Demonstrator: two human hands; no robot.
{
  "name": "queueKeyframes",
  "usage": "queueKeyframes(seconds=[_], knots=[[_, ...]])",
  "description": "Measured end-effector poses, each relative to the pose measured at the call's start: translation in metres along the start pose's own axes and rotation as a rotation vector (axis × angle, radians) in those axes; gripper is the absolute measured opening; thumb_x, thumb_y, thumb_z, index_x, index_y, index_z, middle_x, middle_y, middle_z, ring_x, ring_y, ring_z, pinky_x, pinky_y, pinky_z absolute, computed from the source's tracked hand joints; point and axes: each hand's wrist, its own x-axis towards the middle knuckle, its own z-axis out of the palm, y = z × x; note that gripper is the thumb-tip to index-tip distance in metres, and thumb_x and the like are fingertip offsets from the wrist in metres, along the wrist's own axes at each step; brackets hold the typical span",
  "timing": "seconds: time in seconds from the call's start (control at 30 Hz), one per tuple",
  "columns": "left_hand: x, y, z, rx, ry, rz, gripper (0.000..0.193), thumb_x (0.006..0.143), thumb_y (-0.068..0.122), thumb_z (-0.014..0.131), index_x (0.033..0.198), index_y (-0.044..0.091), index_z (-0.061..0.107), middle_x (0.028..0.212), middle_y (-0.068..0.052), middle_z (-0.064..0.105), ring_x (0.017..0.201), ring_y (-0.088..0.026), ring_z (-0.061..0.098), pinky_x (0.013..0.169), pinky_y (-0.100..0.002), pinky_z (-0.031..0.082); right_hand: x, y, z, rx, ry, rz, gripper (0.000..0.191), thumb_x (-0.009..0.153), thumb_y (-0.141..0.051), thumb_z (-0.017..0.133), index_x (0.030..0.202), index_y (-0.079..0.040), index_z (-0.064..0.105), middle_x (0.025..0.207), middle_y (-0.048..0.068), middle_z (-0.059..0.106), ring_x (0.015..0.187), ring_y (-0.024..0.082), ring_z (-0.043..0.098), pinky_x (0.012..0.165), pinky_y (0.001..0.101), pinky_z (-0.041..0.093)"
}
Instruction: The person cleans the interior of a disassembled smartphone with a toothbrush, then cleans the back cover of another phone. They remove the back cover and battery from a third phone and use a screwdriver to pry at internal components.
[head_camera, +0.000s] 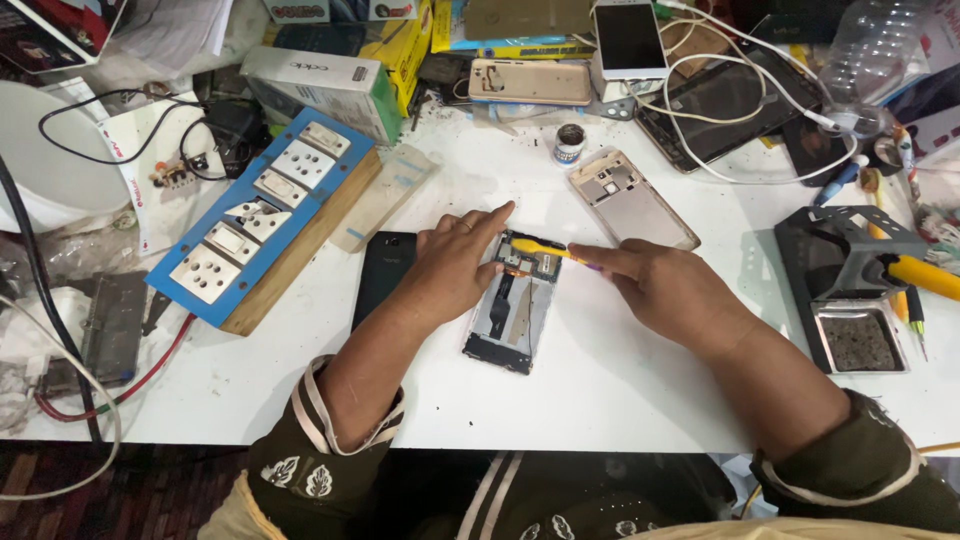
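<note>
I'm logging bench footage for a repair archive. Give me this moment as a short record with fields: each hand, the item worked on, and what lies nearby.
left hand: pressed flat on the opened phone, forefinger stretched along its top edge
right hand: pinches a yellow pry tool, tip at the phone's upper end
opened phone: back removed, insides showing, lying on the white table
nearby: black phone beside the left hand; gold back cover beyond the right hand; blue switch board further left
</note>
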Motion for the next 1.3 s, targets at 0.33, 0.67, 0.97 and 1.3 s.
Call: queueKeyframes(seconds=[0.33, 0.67, 0.97, 1.3], knots=[[-0.002, 0.000, 0.000, -0.022, 0.031, 0.035, 0.065, 0.087, 0.014, 0.071, 0.147, 0.026, 0.051, 0.135, -0.003, 0.057, 0.122, -0.029, 0.051, 0.100, -0.050, 0.035, -0.005, 0.007, -0.013, -0.032, -0.046, 0.036, 0.044, 0.094, -0.018, 0.063, 0.133, -0.037, 0.067, 0.098, 0.008, 0.073, 0.083, 0.030, 0.071, 0.077, 0.0415, 0.056], [-0.001, 0.002, -0.001, -0.032, 0.014, 0.020, 0.052, 0.085, 0.011, 0.071, 0.135, 0.024, 0.064, 0.133, 0.002, 0.059, 0.118, -0.027, 0.052, 0.097, -0.047, 0.035, -0.006, 0.023, -0.025, 0.118, -0.136, 0.115, 0.038, 0.090, -0.020, 0.065, 0.123, -0.039, 0.073, 0.107, 0.002, 0.077, 0.087, 0.023, 0.073, 0.079, 0.0383, 0.057], [0.000, 0.002, 0.000, -0.045, 0.023, 0.026, 0.051, 0.085, 0.012, 0.071, 0.134, 0.024, 0.064, 0.132, 0.002, 0.059, 0.119, -0.027, 0.051, 0.097, -0.048, 0.035, -0.007, 0.020, -0.037, 0.114, -0.231, 0.388, 0.029, 0.097, -0.025, 0.069, 0.122, -0.039, 0.074, 0.108, -0.003, 0.080, 0.087, 0.018, 0.075, 0.084, 0.0345, 0.057], [-0.002, 0.002, -0.001, -0.047, 0.028, 0.019, 0.054, 0.083, 0.010, 0.071, 0.134, 0.024, 0.064, 0.131, 0.002, 0.060, 0.119, -0.026, 0.052, 0.096, -0.049, 0.036, -0.007, 0.027, -0.030, 0.192, -0.234, 0.281, 0.029, 0.093, -0.022, 0.070, 0.119, -0.036, 0.076, 0.106, -0.003, 0.081, 0.085, 0.017, 0.075, 0.080, 0.0336, 0.057]])
